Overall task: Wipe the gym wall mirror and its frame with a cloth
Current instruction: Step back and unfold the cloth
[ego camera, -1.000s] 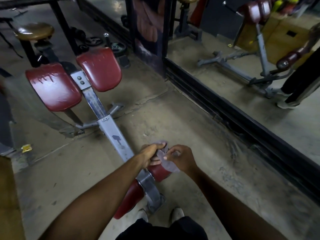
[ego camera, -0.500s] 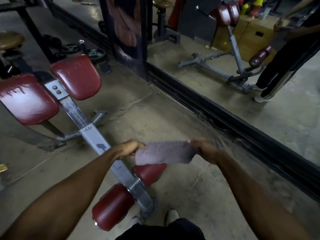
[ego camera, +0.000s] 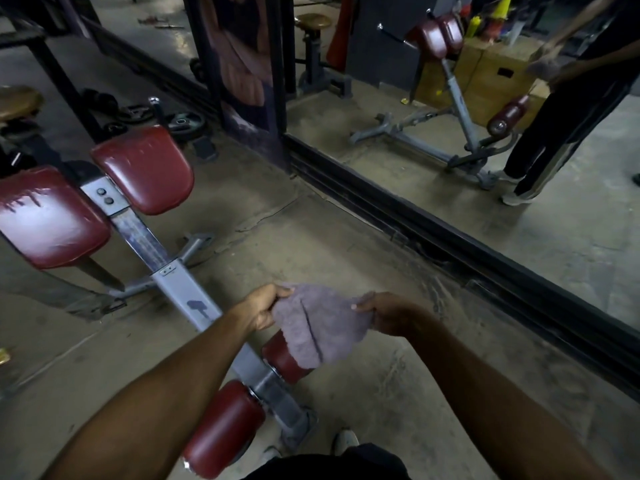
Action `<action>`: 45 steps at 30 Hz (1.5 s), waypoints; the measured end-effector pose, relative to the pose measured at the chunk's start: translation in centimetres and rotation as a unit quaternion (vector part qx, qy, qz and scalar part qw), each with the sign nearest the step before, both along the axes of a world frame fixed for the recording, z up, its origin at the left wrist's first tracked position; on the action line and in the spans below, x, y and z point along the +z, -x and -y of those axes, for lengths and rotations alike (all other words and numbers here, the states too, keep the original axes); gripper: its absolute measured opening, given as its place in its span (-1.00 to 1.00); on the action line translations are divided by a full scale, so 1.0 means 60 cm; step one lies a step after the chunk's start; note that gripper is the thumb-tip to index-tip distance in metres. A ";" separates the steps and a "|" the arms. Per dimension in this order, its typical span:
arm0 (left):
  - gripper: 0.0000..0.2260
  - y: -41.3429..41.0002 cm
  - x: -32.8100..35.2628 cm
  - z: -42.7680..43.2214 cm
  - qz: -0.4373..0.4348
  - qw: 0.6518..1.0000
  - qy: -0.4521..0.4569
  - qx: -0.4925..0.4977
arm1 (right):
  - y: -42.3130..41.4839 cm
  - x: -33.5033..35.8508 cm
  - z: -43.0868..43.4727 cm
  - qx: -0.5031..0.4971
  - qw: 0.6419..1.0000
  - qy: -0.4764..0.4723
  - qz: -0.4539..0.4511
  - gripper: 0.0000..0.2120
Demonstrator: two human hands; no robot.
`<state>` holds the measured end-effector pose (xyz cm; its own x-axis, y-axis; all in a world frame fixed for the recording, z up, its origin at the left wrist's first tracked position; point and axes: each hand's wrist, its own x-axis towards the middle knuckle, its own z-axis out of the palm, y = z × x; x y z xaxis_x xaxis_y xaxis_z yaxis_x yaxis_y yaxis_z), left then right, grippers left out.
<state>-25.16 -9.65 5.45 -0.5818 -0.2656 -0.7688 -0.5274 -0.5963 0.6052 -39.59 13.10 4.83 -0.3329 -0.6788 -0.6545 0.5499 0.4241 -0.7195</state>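
A grey-purple cloth (ego camera: 318, 323) hangs between my two hands at the lower middle of the view, sagging and creased down its centre. My left hand (ego camera: 263, 310) pinches its left edge and my right hand (ego camera: 384, 313) pinches its right edge. The wall mirror (ego camera: 519, 174) fills the upper right and reflects the floor, a bench and a person's legs. Its black frame (ego camera: 433, 233) runs diagonally along the floor, about an arm's length to the right of my hands.
A grey metal bench (ego camera: 173, 271) with red pads (ego camera: 145, 168) and red rollers (ego camera: 221, 427) lies directly under my arms. Weight plates (ego camera: 183, 123) and a round stool (ego camera: 17, 102) sit at the upper left. A dark pillar (ego camera: 242, 71) stands where the mirror begins.
The cloth went from bunched between my hands to stretched out flat, and now it sags with my hands slightly closer. The view has tilted up and right toward the mirror.
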 end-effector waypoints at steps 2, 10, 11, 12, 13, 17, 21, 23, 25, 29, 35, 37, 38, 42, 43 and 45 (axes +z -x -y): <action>-0.90 0.000 -0.008 -0.006 0.048 0.992 0.117 -0.008 | 0.019 -0.032 0.001 -0.086 0.995 -0.006 -0.060 -0.48; -0.79 0.003 -0.007 -0.017 0.064 0.986 0.147 0.044 | 0.009 0.001 0.017 -0.162 0.980 -0.110 -0.036 -0.62; -0.69 -0.001 -0.005 -0.014 0.040 0.993 0.106 0.035 | 0.009 0.008 0.016 -0.164 0.981 -0.094 -0.030 -0.61; -0.56 -0.006 -0.003 -0.011 0.023 0.996 0.090 0.012 | 0.010 0.009 0.012 -0.153 0.984 -0.084 -0.027 -0.56; -0.38 -0.011 -0.003 -0.009 0.015 0.995 0.098 -0.011 | 0.010 0.009 0.007 -0.133 0.986 -0.091 -0.040 -0.45; -0.02 -0.017 -0.014 0.000 0.022 0.969 0.232 -0.082 | 0.018 -0.004 -0.014 -0.078 0.981 -0.118 -0.134 -0.02; -0.46 -0.016 -0.004 -0.009 0.042 0.957 0.270 -0.095 | 0.019 -0.002 -0.022 -0.104 0.960 -0.141 -0.220 -0.22; -0.58 -0.013 -0.003 -0.013 0.038 0.955 0.279 -0.089 | 0.016 -0.008 -0.022 -0.096 0.958 -0.153 -0.224 -0.23; -0.65 -0.010 -0.010 -0.013 0.026 0.952 0.297 -0.067 | 0.014 -0.010 -0.019 -0.126 0.954 -0.177 -0.206 -0.27; -0.75 -0.017 -0.012 -0.010 -0.013 0.973 0.230 -0.014 | 0.011 0.011 -0.019 -0.151 0.974 -0.125 -0.113 -0.59; -0.67 -0.033 -0.021 0.001 -0.024 0.946 0.301 -0.115 | 0.019 0.020 -0.031 -0.049 0.976 -0.063 -0.203 -0.63; -0.87 -0.036 -0.029 0.006 -0.022 0.913 0.379 -0.149 | 0.023 0.019 -0.030 0.005 0.941 -0.094 -0.325 -0.81; -0.95 -0.037 -0.029 0.007 -0.024 0.899 0.402 -0.172 | 0.023 0.017 -0.029 0.025 0.918 -0.109 -0.380 -0.86; -0.74 -0.038 -0.033 0.008 -0.037 0.885 0.424 -0.186 | 0.015 0.018 -0.023 0.085 0.888 -0.103 -0.441 -0.90; -0.76 -0.038 -0.030 0.008 -0.037 0.896 0.409 -0.171 | 0.014 0.018 -0.023 0.104 0.894 -0.094 -0.425 -0.94; -0.82 -0.040 -0.027 0.013 -0.045 0.935 0.329 -0.127 | 0.014 0.015 -0.026 0.133 0.899 -0.090 -0.408 -0.86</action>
